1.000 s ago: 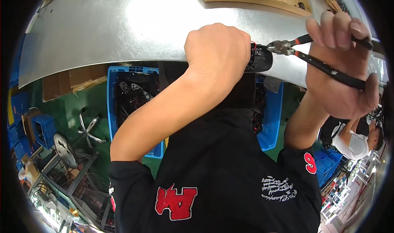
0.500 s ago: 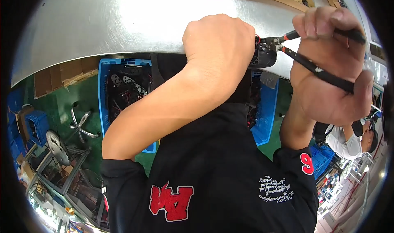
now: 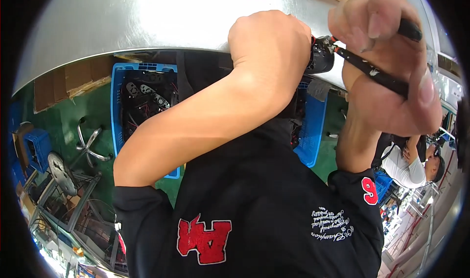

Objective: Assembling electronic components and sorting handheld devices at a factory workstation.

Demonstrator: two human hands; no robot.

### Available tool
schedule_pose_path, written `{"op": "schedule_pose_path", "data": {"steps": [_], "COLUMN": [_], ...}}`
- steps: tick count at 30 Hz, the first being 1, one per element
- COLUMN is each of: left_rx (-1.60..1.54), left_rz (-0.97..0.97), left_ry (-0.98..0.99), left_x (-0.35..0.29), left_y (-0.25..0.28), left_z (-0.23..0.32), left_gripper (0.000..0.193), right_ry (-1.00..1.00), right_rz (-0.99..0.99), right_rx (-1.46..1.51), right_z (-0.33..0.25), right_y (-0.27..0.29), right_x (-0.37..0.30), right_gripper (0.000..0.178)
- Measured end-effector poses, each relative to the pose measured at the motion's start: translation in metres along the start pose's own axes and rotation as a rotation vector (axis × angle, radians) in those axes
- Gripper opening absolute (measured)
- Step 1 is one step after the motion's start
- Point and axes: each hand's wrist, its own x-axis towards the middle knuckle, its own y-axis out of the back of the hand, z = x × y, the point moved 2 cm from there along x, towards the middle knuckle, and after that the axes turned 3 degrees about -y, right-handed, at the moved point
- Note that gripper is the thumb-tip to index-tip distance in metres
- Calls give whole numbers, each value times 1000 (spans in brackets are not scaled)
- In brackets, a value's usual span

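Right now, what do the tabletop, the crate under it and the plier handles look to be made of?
Tabletop: probably sheet metal, brushed and dull, with a broad soft glare. Blue crate: looks like moulded plastic, with an even colour and a ribbed rim. Plier handles in the right hand: dark grips, likely rubber or plastic, matte; the core is hidden.

Left hand (image 3: 269, 52): curling into a fist, forearm crossing diagonally
Right hand (image 3: 391, 67): gripping tightly, fingers wrapping, elbow bending upward
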Motion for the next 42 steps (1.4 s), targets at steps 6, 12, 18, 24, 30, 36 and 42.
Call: {"op": "schedule_pose_path", "data": {"steps": [6, 12, 18, 24, 30, 36, 42], "left_rx": [71, 62, 79, 146, 69, 99, 158], "left_rz": [-112, -64, -1, 59, 23, 182, 230], "left_ry": [-3, -30, -22, -48, -37, -66, -174], "left_x": [0, 3, 2, 4, 3, -2, -3], "left_y": [4, 5, 0, -5, -2, -12, -15], "left_z": [1, -2, -4, -6, -9, -11, -16], "left_gripper": [6, 6, 6, 8, 10, 15, 12], "right_ry": [48, 10, -149, -488, -210, -10, 133], "right_rz": [-512, -1056, -1528, -1377, -947, 28, -345], "right_rx": [108, 409, 623, 725, 440, 355, 932], "right_z": [7, 30, 25, 20, 30, 6, 31], "right_y": [7, 33, 17, 21, 29, 50, 48], "right_x": [20, 46, 84, 83, 73, 19, 7], "right_gripper": [44, 36, 42, 43, 59, 55, 69]}}
